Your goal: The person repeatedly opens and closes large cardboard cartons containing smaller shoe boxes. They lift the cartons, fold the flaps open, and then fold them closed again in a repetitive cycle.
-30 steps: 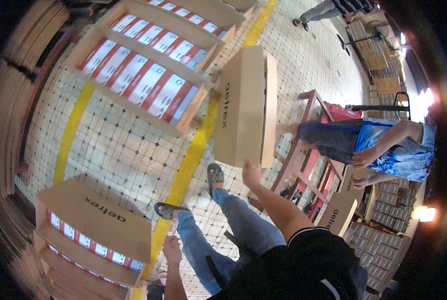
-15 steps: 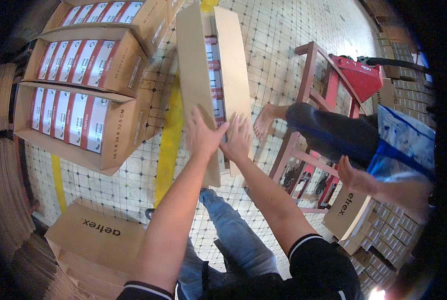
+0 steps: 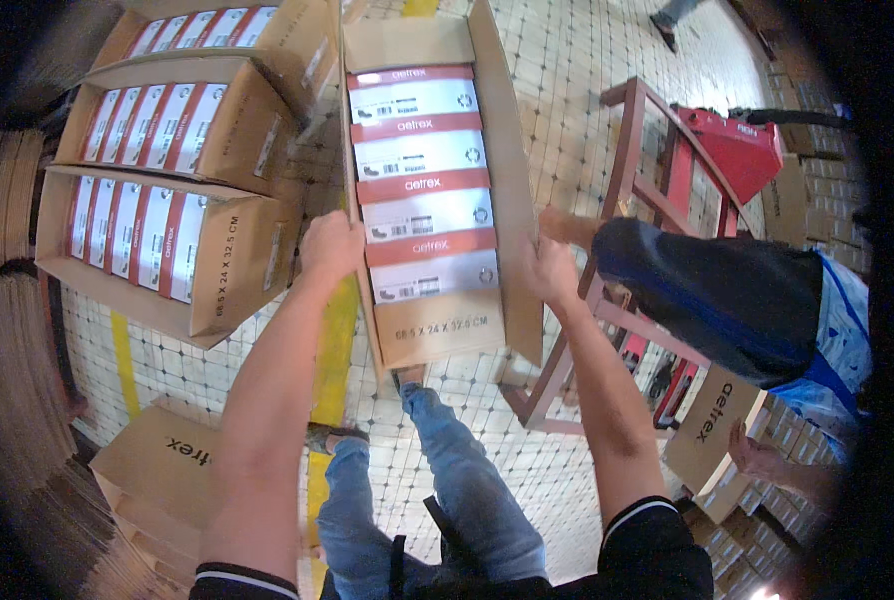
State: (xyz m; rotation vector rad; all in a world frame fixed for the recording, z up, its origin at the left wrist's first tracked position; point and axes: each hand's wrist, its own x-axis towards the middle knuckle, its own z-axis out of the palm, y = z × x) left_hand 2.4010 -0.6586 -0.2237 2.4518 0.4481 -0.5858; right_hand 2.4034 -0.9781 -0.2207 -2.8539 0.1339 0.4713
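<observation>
In front of me stands a long cardboard carton (image 3: 437, 335) with its top flaps spread apart. Several red-and-white shoeboxes (image 3: 425, 215) lie in a row inside it. My left hand (image 3: 332, 243) is closed on the left flap, its fingertips partly hidden behind the cardboard. On the other side, my right hand (image 3: 552, 270) grips the edge of the right flap (image 3: 512, 200), fingers partly out of sight.
At the left stand open cartons (image 3: 222, 265) with similar shoeboxes. A carton (image 3: 157, 450) sits at lower left by stacked flat cardboard (image 3: 12, 350). To the right are a reddish frame (image 3: 622, 150), a red pallet jack (image 3: 732, 145) and a co-worker's leg (image 3: 677, 290) and hand (image 3: 757, 455).
My hands have moved apart and pulled the carton's flaps outward, so the shoeboxes show fully. Another person's foot has appeared at the top right; the co-worker's hand has moved lower.
</observation>
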